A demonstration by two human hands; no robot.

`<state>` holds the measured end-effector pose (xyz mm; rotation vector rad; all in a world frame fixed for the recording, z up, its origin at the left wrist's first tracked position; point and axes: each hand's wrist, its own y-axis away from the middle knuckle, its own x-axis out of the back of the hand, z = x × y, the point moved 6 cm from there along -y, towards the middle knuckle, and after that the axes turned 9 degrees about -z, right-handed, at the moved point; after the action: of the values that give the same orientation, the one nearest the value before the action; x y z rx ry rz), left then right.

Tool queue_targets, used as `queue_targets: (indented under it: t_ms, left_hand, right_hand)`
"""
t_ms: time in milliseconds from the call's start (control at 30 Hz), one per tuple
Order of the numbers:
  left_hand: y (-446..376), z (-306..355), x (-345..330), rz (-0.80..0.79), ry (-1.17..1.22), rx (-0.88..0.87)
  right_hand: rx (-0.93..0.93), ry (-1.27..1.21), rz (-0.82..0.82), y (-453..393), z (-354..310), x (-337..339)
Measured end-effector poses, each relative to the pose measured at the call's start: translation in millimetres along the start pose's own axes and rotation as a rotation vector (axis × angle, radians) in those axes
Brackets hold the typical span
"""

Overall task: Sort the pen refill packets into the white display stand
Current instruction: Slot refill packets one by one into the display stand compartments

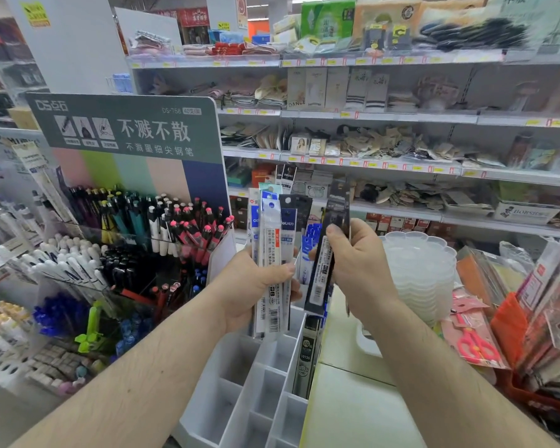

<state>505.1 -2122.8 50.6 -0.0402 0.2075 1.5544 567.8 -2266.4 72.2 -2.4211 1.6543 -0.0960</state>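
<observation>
Refill packets: you hold a fanned bundle of pen refill packets (272, 250) upright, above the near compartments of the stand; blue, white and dark headers show at the top.
Black packet: a single black refill packet (328, 250) stands just right of the bundle, tilted slightly, its lower end over the stand's right-hand column.
Left hand: your left hand (256, 286) is closed round the bundle, thumb pressed across the front of the packets.
Right hand: your right hand (356, 263) pinches the black packet between thumb and fingers near its middle.
Display stand: the white display stand (265, 376) sits below both hands, its partitioned slots mostly bare; one slot on the right holds a dark packet (306, 360) standing on end.
Left of you: a pen display (136, 227) with a green header board and rows of coloured pens.
Right of you: a stack of clear scalloped trays (424, 273), then pink scissors (476, 344) in a packet.
Behind: store shelves (401, 163) with yellow price tags.
</observation>
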Motion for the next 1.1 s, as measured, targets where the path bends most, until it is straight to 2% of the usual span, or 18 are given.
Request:
queue_targets:
  t_ms: [167,300,600,733,833,1100]
  left_hand:
    - [-0.8,0.8,-1.3,-0.007,-0.022,-0.030]
    - [0.3,2.5,-2.4,-0.023,-0.033,-0.035]
    - [-0.3,-5.2,-6.7,-0.093,-0.203,0.046]
    - [-0.7,-3.8,2.3,-0.015,-0.160,0.050]
    - [-2.4,-3.2,7.2,0.056,-0.090,0.037]
    - [-0.2,-4.3,-4.0,-0.020,-0.134,0.051]
  right_hand:
    - [0.030,-0.058,-0.046,0.4,5.0,-4.0]
    - [-0.056,-0.130,-0.048,0.2,10.9,-4.6]
    - [-0.072,-0.162,-0.023,-11.3,-11.4,-8.1]
    - [-0.168,-0.386,0.049,-8.0,-12.6,-1.5]
    - [-0.166,-0.471,0.107,-7.1,-13.8,7.1]
    - [-0.152,-0.409,0.039,-10.2,-19.0,2.7]
